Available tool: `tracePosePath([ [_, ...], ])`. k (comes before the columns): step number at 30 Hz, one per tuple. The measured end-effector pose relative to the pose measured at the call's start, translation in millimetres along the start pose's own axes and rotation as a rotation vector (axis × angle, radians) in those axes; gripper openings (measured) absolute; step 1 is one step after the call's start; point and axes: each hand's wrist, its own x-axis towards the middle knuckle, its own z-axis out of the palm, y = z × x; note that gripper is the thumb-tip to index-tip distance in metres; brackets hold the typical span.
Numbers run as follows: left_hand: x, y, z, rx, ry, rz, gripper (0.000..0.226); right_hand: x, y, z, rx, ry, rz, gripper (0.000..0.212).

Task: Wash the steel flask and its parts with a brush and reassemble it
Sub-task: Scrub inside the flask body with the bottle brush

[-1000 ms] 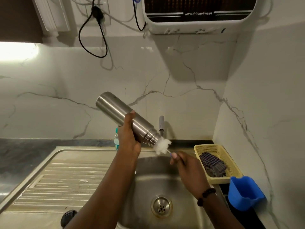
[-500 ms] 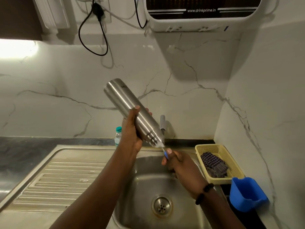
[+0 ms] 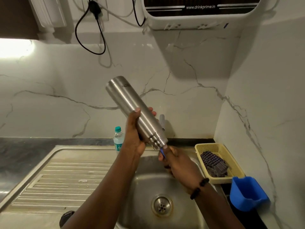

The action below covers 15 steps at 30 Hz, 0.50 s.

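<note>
The steel flask (image 3: 132, 106) is held tilted above the sink (image 3: 92, 164), its base up and to the left, its mouth down and to the right. My left hand (image 3: 134, 136) grips its lower body near the neck. My right hand (image 3: 177, 164) grips the blue handle of the brush (image 3: 162, 152) just below the flask's mouth. The brush head is hidden inside the flask. A dark round part (image 3: 66, 218), perhaps the cap, lies on the draining board at the bottom edge, mostly behind my left arm.
A tap (image 3: 162, 120) stands behind the flask. A small plastic bottle (image 3: 118, 140) sits at the sink's back edge. To the right are a yellow basket (image 3: 231, 162) with a checked cloth (image 3: 213, 163) and a blue holder (image 3: 247, 192). A water purifier (image 3: 198, 14) hangs above.
The white brush head, outside the mouth a second ago, has gone into the flask. The flask has been raised and tipped steeper, and my right hand has moved up to the mouth.
</note>
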Motion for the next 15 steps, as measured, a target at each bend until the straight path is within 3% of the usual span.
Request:
tracePosePath([
  [3, -1.8, -3.7, 0.1, 0.042, 0.012, -0.014, 0.099, 4.4, -3.1, 0.9, 0.020, 0.002, 0.029, 0.036],
  [6, -5.7, -4.6, 2.8, 0.147, 0.193, -0.024, 0.110, 6.1, 9.2, 0.8, -0.169, 0.191, -0.036, 0.037],
  [10, -10.5, -9.4, 11.2, 0.237, 0.416, -0.035, 0.083, 1.8, 17.0, 15.6, -0.531, 0.370, -0.098, 0.027],
  [15, -2.4, 2.8, 16.9, 0.187, 0.447, 0.045, 0.060, 16.8, 10.5, 24.3, -0.368, 0.287, -0.187, 0.031],
])
